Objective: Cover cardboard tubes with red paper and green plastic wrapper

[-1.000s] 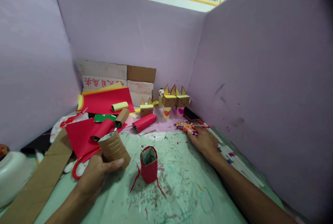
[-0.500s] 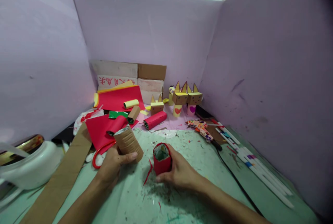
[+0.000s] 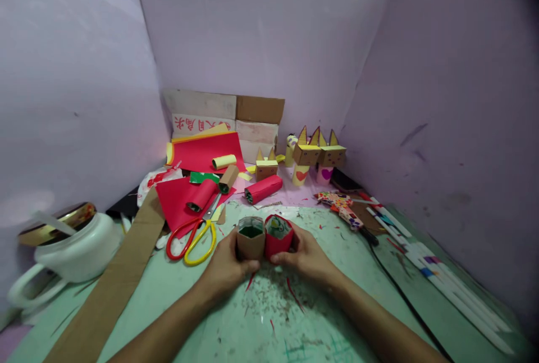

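My left hand (image 3: 229, 262) is closed round a brown cardboard tube (image 3: 251, 244), which stands upright with its open end up. My right hand (image 3: 307, 253) grips a red paper-covered tube (image 3: 278, 242), also upright and hollow. The two tubes stand side by side and seem to touch. To the left of them lie scissors (image 3: 197, 234) with one red and one yellow handle. Thin red paper scraps (image 3: 295, 294) and crumbs lie on the green tabletop in front of the tubes.
Red paper (image 3: 206, 152) and a lying red tube (image 3: 264, 189) are behind. Box-headed cat figures (image 3: 306, 155) stand at the back right. A patterned glue gun (image 3: 341, 208) with a black cord and white markers (image 3: 446, 278) lie right. A white pot (image 3: 90, 250) and cardboard strip (image 3: 113, 278) are left.
The brown tube has moved right and turned from tilted to upright, beside the red one. More of the scissors shows. The camera view has shifted a little.
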`<state>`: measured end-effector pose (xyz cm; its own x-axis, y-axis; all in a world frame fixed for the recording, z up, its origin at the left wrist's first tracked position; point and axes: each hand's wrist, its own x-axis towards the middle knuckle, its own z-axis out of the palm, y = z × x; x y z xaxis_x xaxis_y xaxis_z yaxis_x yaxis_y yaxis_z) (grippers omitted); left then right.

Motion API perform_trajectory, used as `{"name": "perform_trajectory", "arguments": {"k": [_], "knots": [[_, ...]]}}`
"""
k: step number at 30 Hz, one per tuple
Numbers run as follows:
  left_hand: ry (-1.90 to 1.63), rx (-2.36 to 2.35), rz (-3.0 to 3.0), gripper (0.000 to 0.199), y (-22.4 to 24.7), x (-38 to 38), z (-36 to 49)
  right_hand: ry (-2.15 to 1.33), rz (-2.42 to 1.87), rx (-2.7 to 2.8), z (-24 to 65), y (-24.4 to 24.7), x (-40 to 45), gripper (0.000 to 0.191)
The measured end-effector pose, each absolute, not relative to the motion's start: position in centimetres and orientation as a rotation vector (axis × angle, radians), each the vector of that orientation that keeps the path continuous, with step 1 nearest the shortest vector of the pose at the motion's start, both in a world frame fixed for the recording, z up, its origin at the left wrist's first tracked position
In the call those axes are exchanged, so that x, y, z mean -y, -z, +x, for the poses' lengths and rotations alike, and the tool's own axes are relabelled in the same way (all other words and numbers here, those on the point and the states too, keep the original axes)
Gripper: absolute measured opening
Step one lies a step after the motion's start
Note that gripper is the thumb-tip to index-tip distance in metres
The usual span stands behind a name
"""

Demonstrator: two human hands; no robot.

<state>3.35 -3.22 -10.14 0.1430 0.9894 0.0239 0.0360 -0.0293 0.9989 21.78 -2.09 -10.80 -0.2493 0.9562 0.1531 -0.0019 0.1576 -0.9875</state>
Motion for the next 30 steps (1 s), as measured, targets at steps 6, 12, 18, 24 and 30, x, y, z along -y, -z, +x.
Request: {"name": "perform_trajectory", "arguments": {"k": [6, 12, 18, 24, 30], "knots": [[-1.107, -1.101, 1.345, 0.045, 10.7, 3.4, 3.5, -1.252, -0.928, 1.506, 22.1, 12.3, 2.2, 0.049], [-1.109, -1.104, 1.338, 0.044, 10.7, 3.3, 3.3, -1.219, -0.924, 1.520, 21.8, 12.4, 2.2, 0.044], [-1.094, -1.003, 1.173, 0.047, 10.4, 2.7, 3.1, -1.129, -1.026, 1.518, 21.8, 11.3, 2.2, 0.043], [-1.092, -0.850, 0.837, 0.052, 8.6, 2.5, 2.7, -0.853, -1.273, 1.450, 23.6, 9.6, -0.3, 0.042], [-1.074, -0.778, 0.669, 0.050, 8.8, 2.7, 2.2, -0.669, -1.337, 1.429, 24.1, 8.4, -4.2, 0.058]]}}
